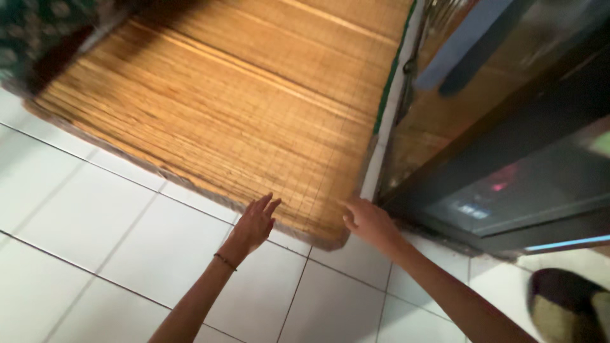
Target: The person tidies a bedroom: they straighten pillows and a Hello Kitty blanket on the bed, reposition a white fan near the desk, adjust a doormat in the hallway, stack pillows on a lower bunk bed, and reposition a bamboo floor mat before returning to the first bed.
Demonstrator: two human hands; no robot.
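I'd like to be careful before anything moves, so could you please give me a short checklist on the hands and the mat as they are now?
1. Left hand on the mat edge: ok, fingers open and flat at the near edge.
2. Right hand at the near right corner: ok, touching it.
3. Either hand gripping the mat: not ok, neither is closed on it.
4. Mat flat on the floor: ok where it is visible.
5. Far left corner free: cannot tell, a dark patterned thing covers it.
6. Right edge clear of the glass cabinet: not ok, it lies close alongside.
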